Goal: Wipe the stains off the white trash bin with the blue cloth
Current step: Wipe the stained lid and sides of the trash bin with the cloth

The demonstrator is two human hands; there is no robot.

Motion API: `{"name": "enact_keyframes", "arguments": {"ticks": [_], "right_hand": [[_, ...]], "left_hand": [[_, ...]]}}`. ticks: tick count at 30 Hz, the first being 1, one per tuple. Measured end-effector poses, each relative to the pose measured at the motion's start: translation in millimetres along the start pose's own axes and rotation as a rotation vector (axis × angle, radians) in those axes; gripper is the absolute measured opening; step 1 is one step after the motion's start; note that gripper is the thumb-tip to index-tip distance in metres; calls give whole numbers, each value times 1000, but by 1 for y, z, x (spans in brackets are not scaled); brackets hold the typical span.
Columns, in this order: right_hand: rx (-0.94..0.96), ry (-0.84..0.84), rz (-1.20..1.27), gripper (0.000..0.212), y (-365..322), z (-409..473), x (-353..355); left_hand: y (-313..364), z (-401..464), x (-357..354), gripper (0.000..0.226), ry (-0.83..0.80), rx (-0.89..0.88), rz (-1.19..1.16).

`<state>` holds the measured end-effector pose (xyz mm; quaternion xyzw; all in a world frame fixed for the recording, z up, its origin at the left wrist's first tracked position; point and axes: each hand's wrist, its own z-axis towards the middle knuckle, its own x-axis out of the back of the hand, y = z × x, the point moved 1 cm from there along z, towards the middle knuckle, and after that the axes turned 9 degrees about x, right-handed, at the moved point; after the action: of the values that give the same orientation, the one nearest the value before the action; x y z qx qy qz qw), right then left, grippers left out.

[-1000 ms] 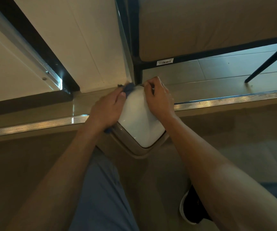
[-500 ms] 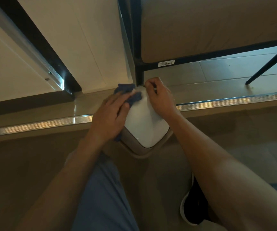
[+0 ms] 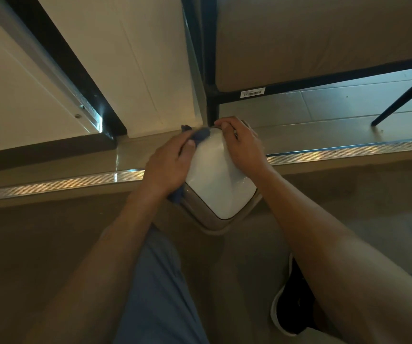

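The white trash bin (image 3: 218, 180) stands on the floor below me, its glossy white lid ringed by a beige rim. My left hand (image 3: 169, 165) holds the blue cloth (image 3: 200, 135) against the bin's left side; cloth shows past my fingertips at the lid's far corner and below my wrist. My right hand (image 3: 241, 145) grips the bin's far right edge with curled fingers. Most of the cloth is hidden under my left hand.
A metal threshold strip (image 3: 336, 155) crosses the floor under the bin. Behind stands a beige seat on a dark frame (image 3: 211, 70) with a slanted leg (image 3: 403, 98). A white panel (image 3: 125, 58) rises at the left. My leg and black shoe (image 3: 291, 304) are below.
My left hand with the cloth slid off the lid's top left, back down along the bin's left side. My right hand kept its hold on the far edge.
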<state>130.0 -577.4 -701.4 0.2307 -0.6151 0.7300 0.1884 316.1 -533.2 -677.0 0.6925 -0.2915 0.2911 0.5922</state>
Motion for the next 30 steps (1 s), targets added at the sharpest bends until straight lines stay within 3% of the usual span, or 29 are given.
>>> {"name": "enact_keyframes", "arguments": {"ticks": [3, 6, 9, 12, 14, 17, 21, 23, 26, 30], "right_hand": [[-13, 21, -4, 29, 0, 1, 0], [-12, 37, 4, 25, 2, 1, -1], [-1, 47, 2, 22, 3, -1, -1], [6, 49, -43, 22, 2, -3, -2], [5, 47, -50, 23, 1, -3, -3], [-6, 44, -50, 23, 1, -1, 0], [-14, 52, -21, 21, 0, -2, -1], [0, 85, -13, 19, 0, -4, -1], [1, 122, -5, 21, -3, -5, -1], [1, 154, 0, 22, -3, -5, -1]], "left_hand": [[24, 31, -3, 42, -105, 149, 145], [27, 20, -8, 45, -87, -61, 226], [10, -5, -2, 47, -41, -223, 154], [3, 17, 1, 44, -149, 36, -20], [9, 50, -5, 50, -264, 193, 8], [34, 80, -16, 47, -322, 156, 128], [37, 71, -18, 46, -332, -10, -64], [25, 72, -15, 48, -346, 22, -129], [34, 86, -17, 55, -372, 154, -9], [71, 84, -20, 50, -386, 125, 140]]}}
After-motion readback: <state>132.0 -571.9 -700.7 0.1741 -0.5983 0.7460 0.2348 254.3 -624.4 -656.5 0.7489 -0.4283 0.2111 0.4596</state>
